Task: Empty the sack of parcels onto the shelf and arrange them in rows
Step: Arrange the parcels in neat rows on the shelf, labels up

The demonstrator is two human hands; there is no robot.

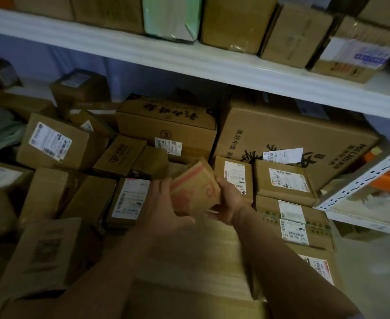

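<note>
Above the heaped boxes, both hands' fingers [224, 183] clasp a small tan parcel [195, 188] with red print, tilted

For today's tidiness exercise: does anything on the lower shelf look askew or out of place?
Yes. Left of the hands, the labelled box and its neighbours lie tilted and overlapping in a jumble, while the boxes at right sit squarely. Both hands, left and right, hold a small red-printed parcel, not yet placed.

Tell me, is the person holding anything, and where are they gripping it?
Yes: a small cardboard box with red print, held by both hands, the left hand on its left side and the right hand on its right side.
</note>
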